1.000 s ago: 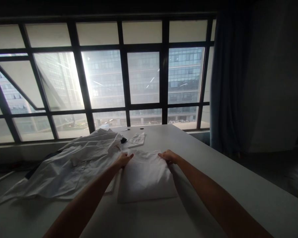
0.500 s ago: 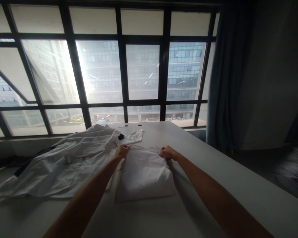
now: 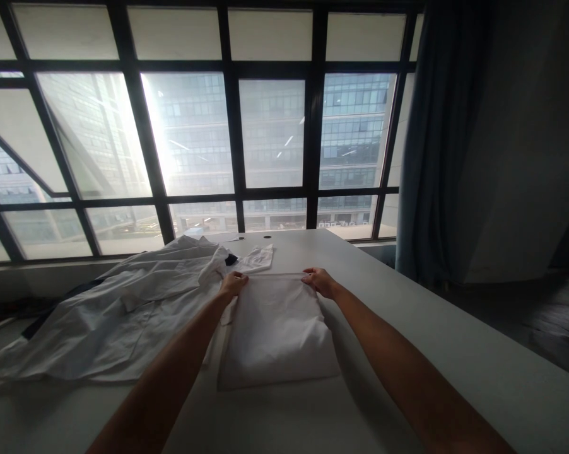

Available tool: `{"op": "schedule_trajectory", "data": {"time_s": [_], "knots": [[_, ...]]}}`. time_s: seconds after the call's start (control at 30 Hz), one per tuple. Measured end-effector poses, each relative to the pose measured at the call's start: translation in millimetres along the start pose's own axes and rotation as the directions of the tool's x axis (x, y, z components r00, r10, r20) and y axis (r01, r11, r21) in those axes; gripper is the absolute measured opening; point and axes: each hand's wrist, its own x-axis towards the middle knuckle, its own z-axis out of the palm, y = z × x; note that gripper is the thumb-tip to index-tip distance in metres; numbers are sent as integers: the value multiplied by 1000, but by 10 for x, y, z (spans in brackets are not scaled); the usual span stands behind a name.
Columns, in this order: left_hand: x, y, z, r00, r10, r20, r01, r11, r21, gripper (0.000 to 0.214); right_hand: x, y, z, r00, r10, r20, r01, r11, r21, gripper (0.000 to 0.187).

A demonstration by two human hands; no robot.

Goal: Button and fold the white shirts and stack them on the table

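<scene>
A folded white cloth (image 3: 277,340), perhaps a garment, lies in front of me with creases on its right side. My left hand (image 3: 234,284) is closed on its far left corner. At the far right corner, the fingers of my right hand (image 3: 318,281) pinch the edge. Between the two hands the far edge runs nearly straight. A loose piece of white fabric shows under the cloth's left side, beside my left forearm.
A heap of crumpled white garments (image 3: 142,302) covers the table's left side, with dark cloth (image 3: 38,325) beneath. A small white piece of fabric (image 3: 258,257) lies beyond my hands. The white table (image 3: 407,334) reaches toward the windows; a dark curtain (image 3: 426,157) hangs at right.
My right hand has shifted slightly up and away along the cloth. The far edge, uneven before, is now pulled straighter and the cloth looks longer. The left hand has barely moved.
</scene>
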Motion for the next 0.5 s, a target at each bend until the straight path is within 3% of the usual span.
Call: {"op": "schedule_trajectory", "data": {"time_s": [0.1, 0.2, 0.27, 0.4, 0.5], "knots": [[-15, -49, 32, 999, 16, -32, -15, 999, 47, 29, -52, 4, 51, 991, -95, -95, 62, 951, -302, 43], [-74, -65, 47, 995, 92, -47, -82, 982, 171, 28, -198, -23, 122, 958, -251, -136, 95, 731, -675, 34], [-129, -31, 27, 994, 98, -49, -85, 971, 223, 33, -344, -74, 131, 943, -289, -166, 68, 656, -752, 30], [-320, 81, -119, 998, 59, -19, -52, 963, 266, 48, -733, -204, -7, 961, -210, -181, 16, 692, -721, 36], [-601, 95, -293, 998, 52, 41, -62, 951, 302, 57, -1093, -251, -166, 995, -55, -77, -1, 807, -591, 45]]}}
